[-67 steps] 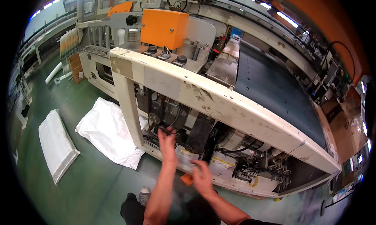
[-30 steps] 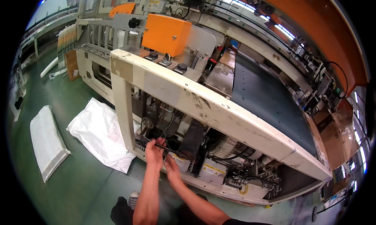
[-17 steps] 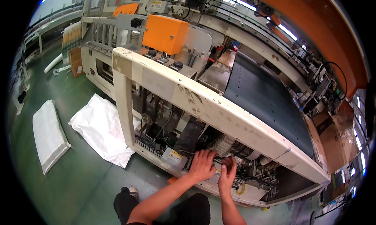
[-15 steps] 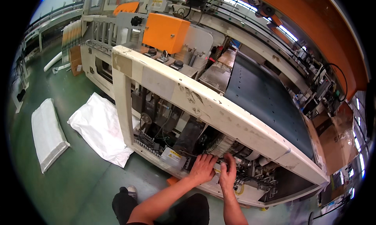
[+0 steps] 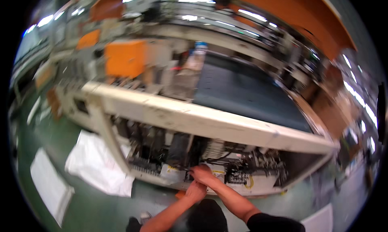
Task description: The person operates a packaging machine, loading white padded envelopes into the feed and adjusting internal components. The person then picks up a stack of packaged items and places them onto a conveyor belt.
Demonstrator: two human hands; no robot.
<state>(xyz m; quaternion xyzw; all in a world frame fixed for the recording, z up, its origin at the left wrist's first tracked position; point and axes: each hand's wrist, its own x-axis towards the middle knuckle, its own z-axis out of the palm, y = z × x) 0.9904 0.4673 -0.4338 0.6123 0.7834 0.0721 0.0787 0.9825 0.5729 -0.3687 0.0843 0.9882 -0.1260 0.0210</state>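
Two hands meet at the open lower bay [image 5: 300, 165] of a machine [image 5: 194, 117], in front of the person.
The right hand [image 5: 202, 174] is just beside a pale box [image 5: 171, 174] at the bay's lower edge; the left hand [image 5: 196, 190] overlaps it from below. Blur hides both sets of fingertips, so whether either grips anything cannot be told. Above stretches a dark belt [image 5: 246, 96]; leftward, a white sack [image 5: 95, 165] lies on green floor [image 5: 95, 212].

The green floor [image 5: 95, 209] carries the cream-framed machine [image 5: 210, 123]. Beside it lies a crumpled white bag [image 5: 93, 165], and left of that a flat white package [image 5: 50, 185]; farther back, blurred, a white tube [image 5: 34, 111] and cardboard box [image 5: 53, 103].
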